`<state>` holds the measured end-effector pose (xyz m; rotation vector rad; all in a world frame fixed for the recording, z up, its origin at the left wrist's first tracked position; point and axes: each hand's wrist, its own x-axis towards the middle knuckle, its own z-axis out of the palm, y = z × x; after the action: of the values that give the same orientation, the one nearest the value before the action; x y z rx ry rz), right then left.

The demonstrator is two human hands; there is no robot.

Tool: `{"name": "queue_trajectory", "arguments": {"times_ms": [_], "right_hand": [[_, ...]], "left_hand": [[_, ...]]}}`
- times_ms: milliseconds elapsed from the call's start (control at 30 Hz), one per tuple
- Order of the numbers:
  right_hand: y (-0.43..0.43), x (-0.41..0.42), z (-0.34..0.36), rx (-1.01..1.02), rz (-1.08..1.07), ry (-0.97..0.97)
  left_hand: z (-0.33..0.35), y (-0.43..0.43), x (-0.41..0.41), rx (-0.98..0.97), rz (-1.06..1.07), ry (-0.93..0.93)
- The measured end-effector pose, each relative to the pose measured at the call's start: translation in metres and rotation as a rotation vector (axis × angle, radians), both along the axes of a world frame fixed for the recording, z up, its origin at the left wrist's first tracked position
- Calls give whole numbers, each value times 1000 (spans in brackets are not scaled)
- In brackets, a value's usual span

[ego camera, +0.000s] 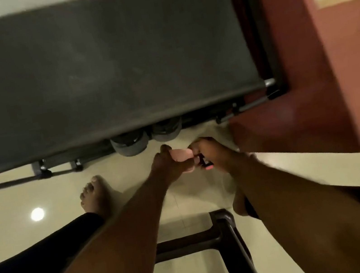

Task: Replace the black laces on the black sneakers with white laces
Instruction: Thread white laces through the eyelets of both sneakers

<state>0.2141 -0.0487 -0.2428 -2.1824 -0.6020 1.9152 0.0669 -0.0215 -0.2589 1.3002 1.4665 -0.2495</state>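
Saw a dark grey cot (pixel 103 65) spanning the upper view, with a red-brown pillar (pixel 305 67) hard against its right end. Found the two black sneakers (pixel 131 144) side by side on the cream floor (pixel 18 201), toes poking out from beneath the cot's near edge, laces hidden under it. Noted left hand (pixel 167 166) and right hand (pixel 210 152) lowered just short of the sneakers and apart from them, both curled onto a pinkish thing (pixel 181 156) held between them, too blurred to name. Spotted a bare foot (pixel 96 195) left of the hands and a dark stool frame (pixel 222 227) nearer the body. Made out open floor only between cot edge, pillar and stool.
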Motion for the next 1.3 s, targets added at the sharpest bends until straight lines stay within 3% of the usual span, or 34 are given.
{"name": "queue_trajectory", "arguments": {"times_ms": [67, 200, 500, 633, 867, 1067, 1300], "right_hand": [[-6, 5, 41, 50, -194, 49], [-20, 12, 129, 295, -214, -2], [-65, 10, 285, 665, -510, -49], [-73, 14, 327, 777, -617, -40], [-96, 69, 380, 949, -339, -450], [-99, 106, 407, 950, -59, -571], [-90, 142, 413, 872, -153, -711]], "left_hand": [[35, -3, 0, 43, 101, -109], [118, -12, 2, 130, 288, -313], [279, -30, 22, 74, 749, -746], [335, -48, 51, 127, 703, -829], [392, -57, 101, 224, 528, -739], [404, -46, 154, 225, 475, -718], [396, -33, 198, 149, 392, -794]]}}
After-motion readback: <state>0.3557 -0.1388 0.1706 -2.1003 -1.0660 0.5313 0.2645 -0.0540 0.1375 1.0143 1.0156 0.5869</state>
